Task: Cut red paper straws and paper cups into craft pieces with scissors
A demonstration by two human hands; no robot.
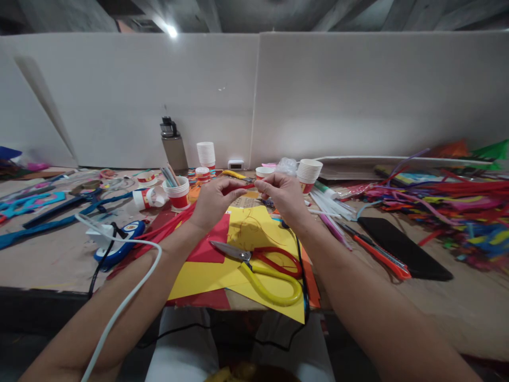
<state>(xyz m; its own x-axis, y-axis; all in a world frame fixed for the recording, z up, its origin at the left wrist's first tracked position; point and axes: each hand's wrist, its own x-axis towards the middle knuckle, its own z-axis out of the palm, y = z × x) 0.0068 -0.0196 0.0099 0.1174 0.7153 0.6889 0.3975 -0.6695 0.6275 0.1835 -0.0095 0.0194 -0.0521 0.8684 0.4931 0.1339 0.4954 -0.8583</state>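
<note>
My left hand and my right hand are raised close together above the table, fingers pinched. Between them runs a thin red pipe cleaner, held by both hands at its ends. Red strips trail down and left from under my left hand. Below the hands lie yellow paper sheets and a red paper sheet. On the yellow paper rest scissors with one red and one yellow handle, blades pointing left.
Paper cups stand behind the hands: a cup with sticks, a stack, another stack. A metal bottle stands by the white wall. A black phone, an orange utility knife, colourful pipe cleaners lie right. A white cable crosses left.
</note>
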